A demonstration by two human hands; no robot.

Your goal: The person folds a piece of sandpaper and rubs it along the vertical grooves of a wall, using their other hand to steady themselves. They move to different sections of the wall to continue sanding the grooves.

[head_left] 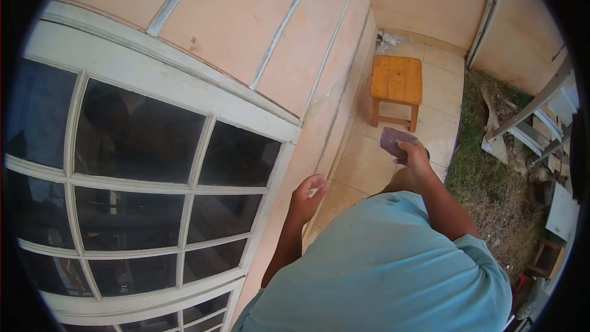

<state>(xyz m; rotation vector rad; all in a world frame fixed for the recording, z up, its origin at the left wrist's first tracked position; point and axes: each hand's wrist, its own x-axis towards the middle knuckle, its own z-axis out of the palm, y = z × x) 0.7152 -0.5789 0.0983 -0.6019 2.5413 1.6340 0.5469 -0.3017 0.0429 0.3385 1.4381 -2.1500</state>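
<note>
My right hand (413,152) grips a purplish-brown piece of sandpaper (395,140), held out in front of my body above the tiled floor. The thumb lies across it, and part of the sheet is hidden by my fingers. My left hand (309,192) is near the wall, fingers loosely bent and apart, with pale dust on the fingertips and nothing in it. Beside that hand is a white wooden frame with dark glass panes (138,129). Beyond the sandpaper stands a wooden stool (397,79).
Pale grey strips run up the peach wall (233,31) at my left. A crumpled whitish cloth or bag (388,40) lies in the far corner. Grass (472,148) borders the tiles on the right, with a metal frame (533,106) and boards beyond.
</note>
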